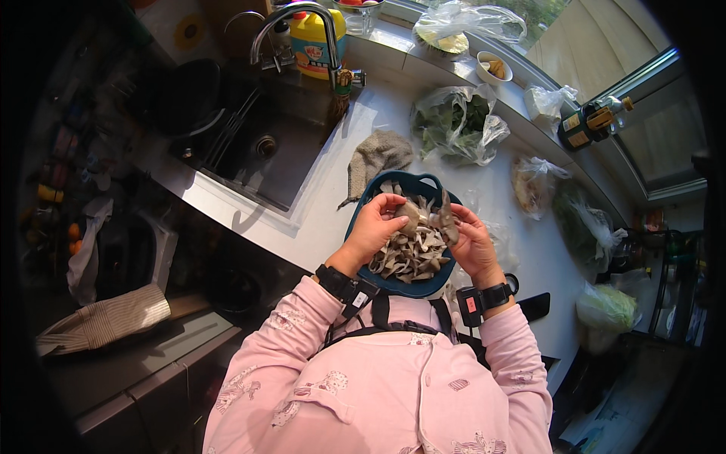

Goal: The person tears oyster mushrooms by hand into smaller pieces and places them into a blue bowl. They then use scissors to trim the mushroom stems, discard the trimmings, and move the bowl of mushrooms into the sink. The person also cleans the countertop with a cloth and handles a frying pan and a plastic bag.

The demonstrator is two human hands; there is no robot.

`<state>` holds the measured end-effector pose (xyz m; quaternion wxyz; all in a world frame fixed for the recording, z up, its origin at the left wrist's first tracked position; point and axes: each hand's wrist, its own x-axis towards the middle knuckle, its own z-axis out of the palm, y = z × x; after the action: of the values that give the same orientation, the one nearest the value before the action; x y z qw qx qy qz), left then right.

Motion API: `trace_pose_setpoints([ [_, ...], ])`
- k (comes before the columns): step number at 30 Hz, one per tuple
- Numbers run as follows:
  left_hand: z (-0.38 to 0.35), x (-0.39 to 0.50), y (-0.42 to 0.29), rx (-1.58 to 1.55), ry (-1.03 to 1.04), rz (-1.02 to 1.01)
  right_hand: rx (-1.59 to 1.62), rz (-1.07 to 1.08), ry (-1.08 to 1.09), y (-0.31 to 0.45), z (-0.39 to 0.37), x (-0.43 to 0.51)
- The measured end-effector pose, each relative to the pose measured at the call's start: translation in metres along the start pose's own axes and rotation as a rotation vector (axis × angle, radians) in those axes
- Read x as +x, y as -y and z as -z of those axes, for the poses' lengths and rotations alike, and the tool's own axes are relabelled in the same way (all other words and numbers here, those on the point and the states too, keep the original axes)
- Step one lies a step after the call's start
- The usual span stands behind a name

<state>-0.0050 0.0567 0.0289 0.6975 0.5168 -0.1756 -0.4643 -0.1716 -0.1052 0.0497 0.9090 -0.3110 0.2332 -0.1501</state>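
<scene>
A dark blue plastic basin (400, 288) stands on the counter in front of me, with torn grey-brown oyster mushrooms (405, 258) heaped inside. Over its left half, my left hand (371, 227) pinches a mushroom piece (409, 218) between thumb and fingers. My right hand (473, 238) grips a larger mushroom cap (448, 218), held upright over the basin's right side. The two pieces are close together, and whether they are still joined I cannot tell. Both wrists wear black straps with small devices.
Left of the basin is a dark sink (266, 147) with a chrome faucet (326, 22). A brown cloth (383, 153) lies behind the basin, near a plastic bag of leafy greens (459, 125). A dark phone-like slab (534, 306) and a bagged cabbage (607, 309) are to the right.
</scene>
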Motion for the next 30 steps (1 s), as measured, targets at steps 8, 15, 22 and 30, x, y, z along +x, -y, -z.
trace_pose_setpoints([
  [8, 0.0, 0.003, -0.016, 0.331, 0.033, 0.057, -1.449, 0.286, -0.285, 0.013, -0.005, -0.001],
  [15, -0.012, 0.006, -0.025, 0.355, 0.072, -0.035, -0.73, 0.008, -0.07, -0.009, -0.045, 0.006],
  [22, -0.018, -0.002, -0.021, 0.057, -0.069, 0.01, -0.553, 0.1, -0.15, -0.013, -0.056, 0.002],
  [30, -0.034, -0.001, -0.03, 0.176, -0.158, -0.059, -0.546, 0.14, -0.223, -0.02, -0.057, 0.004],
])
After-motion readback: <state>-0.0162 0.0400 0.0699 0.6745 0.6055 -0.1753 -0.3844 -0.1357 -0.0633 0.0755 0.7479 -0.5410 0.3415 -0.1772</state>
